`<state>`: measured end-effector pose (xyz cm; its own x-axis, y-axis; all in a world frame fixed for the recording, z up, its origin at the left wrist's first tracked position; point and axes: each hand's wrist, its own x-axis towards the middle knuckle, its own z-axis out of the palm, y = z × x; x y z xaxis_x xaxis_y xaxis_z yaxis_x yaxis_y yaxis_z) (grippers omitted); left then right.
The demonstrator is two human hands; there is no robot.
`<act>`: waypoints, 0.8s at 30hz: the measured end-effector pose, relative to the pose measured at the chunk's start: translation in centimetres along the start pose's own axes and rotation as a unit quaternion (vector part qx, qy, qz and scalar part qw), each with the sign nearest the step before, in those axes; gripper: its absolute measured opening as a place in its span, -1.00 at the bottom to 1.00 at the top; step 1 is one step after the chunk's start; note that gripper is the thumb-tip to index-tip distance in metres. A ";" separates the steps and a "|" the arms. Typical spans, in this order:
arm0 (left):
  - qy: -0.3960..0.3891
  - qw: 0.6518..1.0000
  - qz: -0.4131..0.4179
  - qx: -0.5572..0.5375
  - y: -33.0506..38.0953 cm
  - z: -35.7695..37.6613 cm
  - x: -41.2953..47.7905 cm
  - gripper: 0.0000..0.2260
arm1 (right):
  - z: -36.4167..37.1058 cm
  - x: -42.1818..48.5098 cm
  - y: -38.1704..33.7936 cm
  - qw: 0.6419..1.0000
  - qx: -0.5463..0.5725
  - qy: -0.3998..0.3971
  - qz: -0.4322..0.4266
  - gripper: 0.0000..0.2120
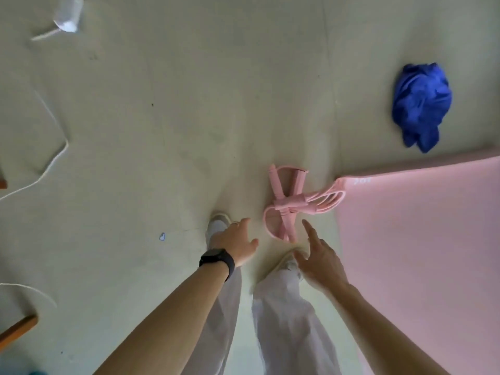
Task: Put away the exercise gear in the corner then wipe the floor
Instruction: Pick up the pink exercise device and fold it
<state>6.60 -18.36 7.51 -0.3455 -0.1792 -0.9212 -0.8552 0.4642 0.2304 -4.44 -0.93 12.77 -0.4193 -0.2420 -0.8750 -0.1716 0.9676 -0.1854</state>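
Note:
A pink resistance band set [288,203], tied in a bundle with handles and loops, lies on the pale floor just ahead of my feet. A pink exercise mat [422,239] is spread flat to the right, its corner touching the bundle's loops. A crumpled blue cloth [420,105] lies on the floor beyond the mat. My left hand [235,243], with a black watch on the wrist, hovers open to the left of the bundle. My right hand [320,259] is open just below the bundle, its index finger stretched toward it. Neither hand touches anything.
A white cord [54,158] snakes across the floor at the left. A white object [67,18] lies at the top left. A brown wooden piece [19,327] shows at the bottom left edge. My white shoes [216,226] and light trousers are below my hands.

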 end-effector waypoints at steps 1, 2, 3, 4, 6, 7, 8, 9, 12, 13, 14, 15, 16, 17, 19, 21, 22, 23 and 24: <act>-0.006 1.000 -0.002 -0.002 -0.3 0.8 2.2 -0.37 | 1.3 2.2 0.3 1.000 0.009 0.000 0.009 -0.27; -0.009 1.000 0.001 -0.008 -0.5 1.3 4.1 -0.37 | 2.3 4.3 0.5 1.000 0.016 0.004 0.013 -0.24; -0.014 1.000 0.007 -0.015 -0.7 2.0 6.0 -0.39 | 3.4 6.4 0.7 1.000 0.020 0.009 0.015 -0.22; -0.016 1.000 0.014 -0.022 -0.9 2.8 7.8 -0.41 | 4.4 8.3 0.8 1.000 0.022 0.014 0.016 -0.20; -0.005 0.999 0.030 -0.032 -1.0 4.5 11.1 -0.44 | 5.9 12.0 0.9 0.999 0.024 0.029 0.005 -0.19; 0.004 0.999 0.035 -0.037 -0.9 5.4 12.4 -0.46 | 6.7 13.7 1.1 0.999 0.020 0.035 0.000 -0.19; 0.017 0.998 0.038 -0.048 -0.8 6.4 13.6 -0.48 | 7.4 15.1 1.2 0.999 0.013 0.043 -0.003 -0.20; 0.031 0.996 0.042 -0.066 -0.6 7.3 14.6 -0.52 | 8.0 16.3 1.2 0.999 0.001 0.053 -0.008 -0.21; 0.068 0.991 0.047 -0.109 0.1 9.3 16.9 -0.68 | 8.8 17.5 1.3 0.995 0.005 0.104 -0.010 -0.28; 0.077 0.990 0.041 -0.113 0.3 9.6 17.5 -0.69 | 8.8 17.5 1.4 0.994 0.011 0.111 -0.012 -0.30; 0.083 0.989 0.032 -0.117 0.3 9.8 17.8 -0.68 | 8.6 17.2 1.4 0.994 0.014 0.111 -0.016 -0.33; 0.087 0.988 0.021 -0.124 0.3 9.7 17.9 -0.67 | 8.3 16.8 1.5 0.994 0.015 0.106 -0.018 -0.37; 0.089 0.987 0.012 -0.133 0.2 9.5 17.6 -0.66 | 8.0 16.4 1.6 0.995 0.018 0.100 -0.023 -0.41; 0.090 0.986 0.006 -0.143 0.2 8.9 16.9 -0.66 | 7.5 15.8 1.8 0.995 0.022 0.094 -0.023 -0.43; 0.084 0.981 -0.005 -0.174 0.5 7.1 14.6 -0.69 | 6.0 14.1 1.8 0.996 0.041 0.074 -0.025 -0.41; 0.062 0.977 -0.022 -0.201 1.2 4.6 11.2 -0.71 | 3.8 11.3 1.5 0.997 0.058 0.044 -0.010 -0.40; 0.057 0.978 -0.028 -0.201 1.7 3.0 9.2 -0.70 | 2.4 9.6 1.1 0.998 0.065 0.027 0.001 -0.39; 0.054 0.980 -0.034 -0.189 2.3 1.4 7.3 -0.65 | 1.1 8.0 0.9 0.997 0.073 0.010 0.015 -0.37; 0.054 0.982 -0.040 -0.176 3.1 -0.3 5.2 -0.58 | -0.3 6.3 0.6 0.996 0.083 -0.005 0.028 -0.35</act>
<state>2.05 -18.14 3.51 -0.2940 -0.3020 -0.9068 -0.9554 0.1193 0.2700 -7.49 -1.85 7.32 -0.4144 -0.1875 -0.8906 0.0015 0.9784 -0.2066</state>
